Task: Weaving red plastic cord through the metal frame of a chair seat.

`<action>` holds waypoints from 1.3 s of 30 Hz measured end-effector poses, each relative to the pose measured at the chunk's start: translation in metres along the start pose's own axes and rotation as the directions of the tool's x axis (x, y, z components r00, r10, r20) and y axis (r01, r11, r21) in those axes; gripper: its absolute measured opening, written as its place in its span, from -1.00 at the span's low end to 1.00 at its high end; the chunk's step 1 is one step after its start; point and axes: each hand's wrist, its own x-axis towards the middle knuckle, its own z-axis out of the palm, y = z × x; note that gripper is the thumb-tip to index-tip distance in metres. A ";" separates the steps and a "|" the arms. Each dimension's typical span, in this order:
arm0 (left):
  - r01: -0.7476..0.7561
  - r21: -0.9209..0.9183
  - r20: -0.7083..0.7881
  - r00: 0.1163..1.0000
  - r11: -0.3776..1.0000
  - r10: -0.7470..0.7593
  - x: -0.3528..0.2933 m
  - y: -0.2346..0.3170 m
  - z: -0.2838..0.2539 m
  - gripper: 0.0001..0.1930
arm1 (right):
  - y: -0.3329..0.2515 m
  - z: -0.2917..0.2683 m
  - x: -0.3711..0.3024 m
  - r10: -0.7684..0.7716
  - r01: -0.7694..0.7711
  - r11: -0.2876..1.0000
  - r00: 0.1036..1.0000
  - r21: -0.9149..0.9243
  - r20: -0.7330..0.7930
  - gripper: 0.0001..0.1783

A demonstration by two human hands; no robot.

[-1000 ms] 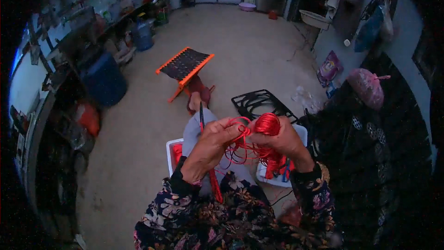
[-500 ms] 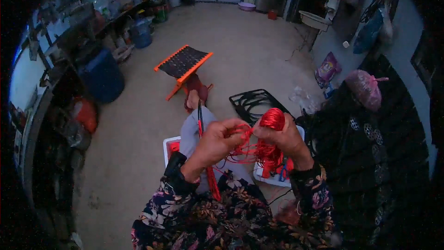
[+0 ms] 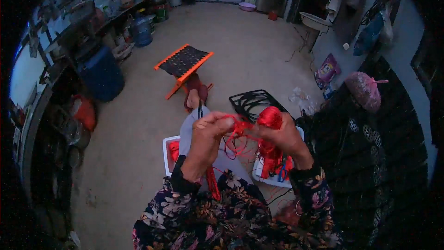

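Handling the red cord (image 3: 239,127) well seemed to call for light, even tension between the two hands: a firm right grip so that the bundle (image 3: 270,116) did not spill, and a left pinch close to the snarled part, so that a pull went into one strand rather than the whole mass. A hard tug would probably have tightened the snarl; parting the loops one at a time looked safer.

The left hand (image 3: 206,139) was narrowed, thumb and fingers together on the cord; which strand it pinched could not be told. The right hand (image 3: 287,140) was closed round the bundle, whose shiny, rounded top showed above the thumb, with strands hanging below.

The cord spanned the gap between the hands, thin loops drooping on the near side over the lap (image 3: 225,161). A red bunch (image 3: 212,186) showed near the left wrist, partly hidden. A white left box (image 3: 165,157) stood left of the lap; the right box (image 3: 270,182) lay beneath the right hand, with red material in it. The black frame (image 3: 247,96) lay beyond the hands, on the far side.
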 end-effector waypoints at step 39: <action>-0.189 0.550 0.137 0.981 0.813 0.136 0.042 0.028 0.023 -0.84 | 0.044 -0.038 0.033 -0.123 0.132 0.880 0.991 0.456 -0.048 -0.83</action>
